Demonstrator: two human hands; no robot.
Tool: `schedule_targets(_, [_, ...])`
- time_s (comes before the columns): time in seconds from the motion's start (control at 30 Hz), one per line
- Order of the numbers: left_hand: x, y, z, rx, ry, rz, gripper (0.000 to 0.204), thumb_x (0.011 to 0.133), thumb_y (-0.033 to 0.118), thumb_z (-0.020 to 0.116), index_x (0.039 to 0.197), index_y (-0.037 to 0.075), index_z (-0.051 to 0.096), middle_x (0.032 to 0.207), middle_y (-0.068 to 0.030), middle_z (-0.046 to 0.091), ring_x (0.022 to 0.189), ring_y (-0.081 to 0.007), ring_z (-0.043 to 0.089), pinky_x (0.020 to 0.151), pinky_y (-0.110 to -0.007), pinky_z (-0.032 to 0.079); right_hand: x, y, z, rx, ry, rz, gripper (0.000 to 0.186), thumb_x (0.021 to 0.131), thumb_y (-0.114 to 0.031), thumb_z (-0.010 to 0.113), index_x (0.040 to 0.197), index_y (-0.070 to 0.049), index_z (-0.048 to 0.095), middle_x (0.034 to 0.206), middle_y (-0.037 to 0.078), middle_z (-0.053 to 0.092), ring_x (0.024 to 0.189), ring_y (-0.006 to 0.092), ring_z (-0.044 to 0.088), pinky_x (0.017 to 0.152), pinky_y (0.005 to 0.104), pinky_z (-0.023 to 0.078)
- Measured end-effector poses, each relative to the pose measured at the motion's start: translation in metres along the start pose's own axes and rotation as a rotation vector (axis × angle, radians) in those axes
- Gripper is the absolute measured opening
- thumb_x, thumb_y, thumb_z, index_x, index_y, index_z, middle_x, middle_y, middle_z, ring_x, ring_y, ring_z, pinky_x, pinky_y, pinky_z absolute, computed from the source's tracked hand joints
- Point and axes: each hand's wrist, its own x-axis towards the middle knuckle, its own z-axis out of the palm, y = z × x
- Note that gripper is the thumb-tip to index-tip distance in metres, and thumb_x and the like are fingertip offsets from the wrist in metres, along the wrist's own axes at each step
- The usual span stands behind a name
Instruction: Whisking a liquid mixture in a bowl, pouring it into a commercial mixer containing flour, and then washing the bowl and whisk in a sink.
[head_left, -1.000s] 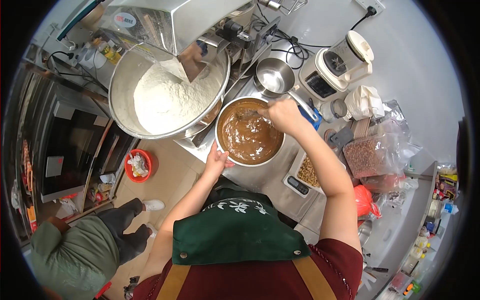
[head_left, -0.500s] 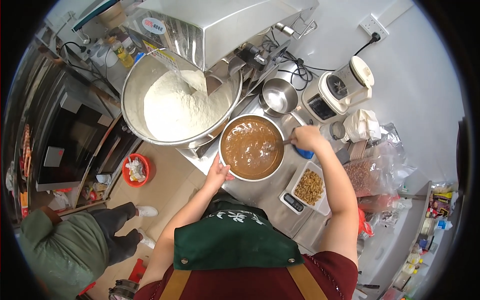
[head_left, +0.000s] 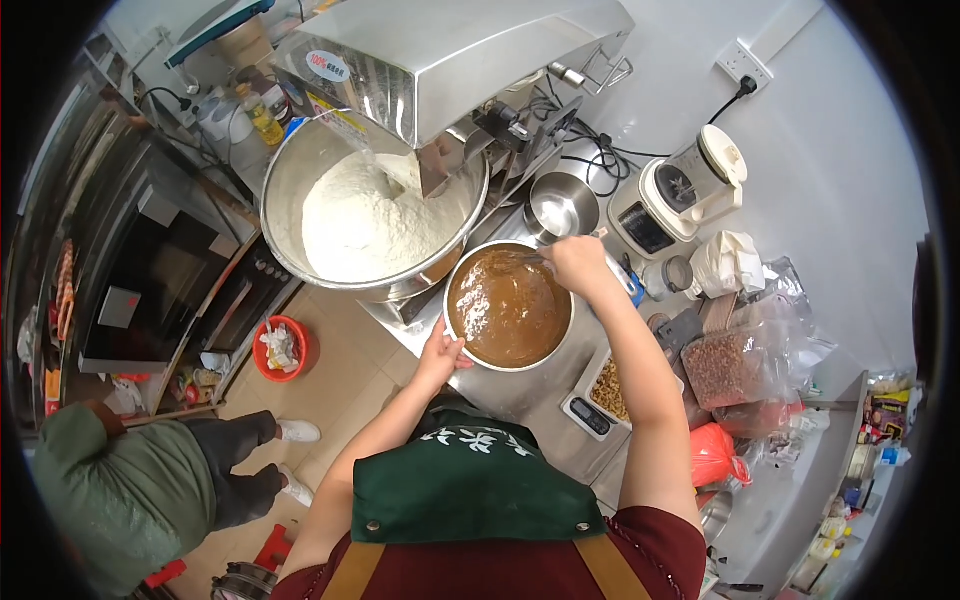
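Note:
A white-rimmed round bowl of glossy brown liquid stands on the steel counter in front of me. My left hand grips its lower left side, thumb near the rim. Closed round the handle of a whisk, my right hand is over the bowl's upper right edge. The whisk's head dips into the liquid at the far side and is partly hidden there. Beyond the right hand sits a steel saucepan, its handle mostly covered by that hand.
Far left, a mixer's large steel bowl holds white flour. A blender, jar and bagged goods line the right. Walnut pieces lie beside a scale, under my right forearm. Another person stands at left near a red bucket.
My right hand has swung the whisk from the bowl's right side up to its far side, and the liquid's surface has shifted. My left hand keeps its hold. The view has shifted slightly.

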Motion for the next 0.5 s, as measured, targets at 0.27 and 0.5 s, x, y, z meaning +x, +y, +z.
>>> schedule_targets(0.27, [-0.008,-0.007,0.001,0.011,0.064,-0.016,0.062,0.086,0.001,0.04,0.135,0.013,0.005,0.089,-0.0122,0.055,0.06,-0.0155,0.057,0.051,-0.025,0.05,-0.002,0.002,-0.017,-0.063,0.011,0.006,0.01,0.064,-0.014,0.057,0.07,-0.013,0.064,0.066,0.011,0.061,0.064,0.0264,0.061,0.056,0.0372,0.048])
schedule_targets(0.5, [-0.009,0.003,0.001,0.075,0.038,-0.037,0.058,0.087,0.002,0.037,0.135,0.01,0.007,0.086,-0.0116,0.054,0.06,-0.0167,0.058,0.051,-0.023,0.048,0.009,-0.046,-0.012,-0.087,0.025,-0.18,0.007,0.062,-0.011,0.057,0.065,-0.01,0.063,0.067,0.01,0.061,0.065,0.0239,0.062,0.055,0.0357,0.048])
